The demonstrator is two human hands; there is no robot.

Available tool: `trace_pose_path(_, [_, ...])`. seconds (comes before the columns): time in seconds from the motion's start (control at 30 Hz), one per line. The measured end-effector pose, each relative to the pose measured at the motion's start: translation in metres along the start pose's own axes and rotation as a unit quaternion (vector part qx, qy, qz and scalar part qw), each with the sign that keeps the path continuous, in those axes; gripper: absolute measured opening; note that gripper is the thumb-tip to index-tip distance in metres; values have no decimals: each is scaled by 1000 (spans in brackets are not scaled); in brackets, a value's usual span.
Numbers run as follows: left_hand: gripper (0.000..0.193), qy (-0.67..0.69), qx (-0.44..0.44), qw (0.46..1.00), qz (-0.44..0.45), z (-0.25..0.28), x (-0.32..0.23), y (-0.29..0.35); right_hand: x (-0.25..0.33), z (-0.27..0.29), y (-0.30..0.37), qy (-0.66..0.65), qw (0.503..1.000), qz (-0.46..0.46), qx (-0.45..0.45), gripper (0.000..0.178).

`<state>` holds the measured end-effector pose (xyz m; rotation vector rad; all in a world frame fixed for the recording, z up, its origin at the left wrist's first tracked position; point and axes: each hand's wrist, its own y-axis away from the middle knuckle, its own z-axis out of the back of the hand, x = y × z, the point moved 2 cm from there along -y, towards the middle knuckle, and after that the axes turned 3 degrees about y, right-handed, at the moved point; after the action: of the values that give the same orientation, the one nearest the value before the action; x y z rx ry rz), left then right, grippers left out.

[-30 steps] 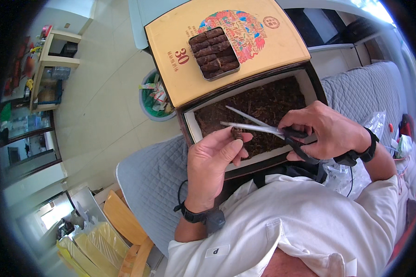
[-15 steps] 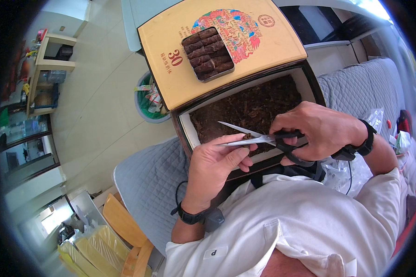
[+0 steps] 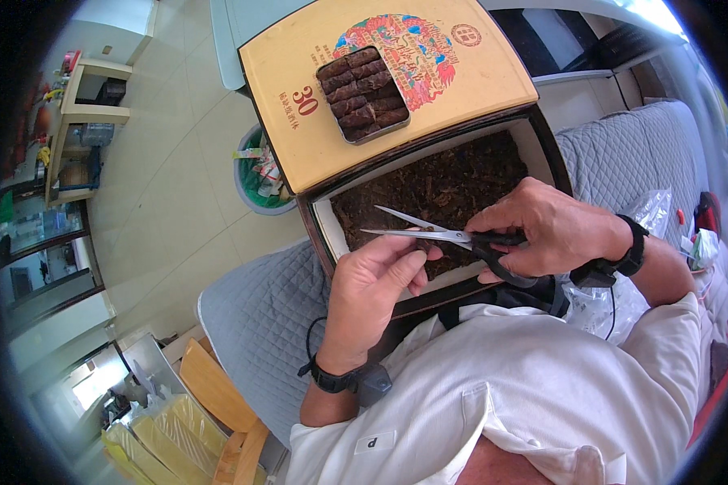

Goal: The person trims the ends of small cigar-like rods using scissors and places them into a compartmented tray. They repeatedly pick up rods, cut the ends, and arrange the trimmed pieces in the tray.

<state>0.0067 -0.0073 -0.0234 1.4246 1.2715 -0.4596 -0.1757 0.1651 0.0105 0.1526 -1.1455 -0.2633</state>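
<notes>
Two bare hands meet above an open, dark-rimmed box [image 3: 541,162]; the right hand [image 3: 542,230] grips black-handled scissors [image 3: 461,238], their blades parted but closer together than half a second ago; the left hand [image 3: 372,283] pinches a small brown piece [image 3: 425,246] beside the blades, over the box's near left part; inside the box lie dark brown shreds [image 3: 453,178]; beyond it, on a yellow printed panel [image 3: 299,149], a metal tin [image 3: 380,135] holds brown rolls [image 3: 362,86]; left of the box, a littered bin [image 3: 241,182] stands on pale floor tiles [image 3: 178,178]; grey quilted fabric [image 3: 259,303] flanks the box.
</notes>
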Motion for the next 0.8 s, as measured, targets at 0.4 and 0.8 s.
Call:
trace_pose_path(0.4, [26,64,-13,998,-9,1,0,1,2,2,3,-11,999,-23,21,40])
trace_pose_path(0.8, [30,35,15,999,21,-4,-2,4,0,-2,0,53,998,15,43,46])
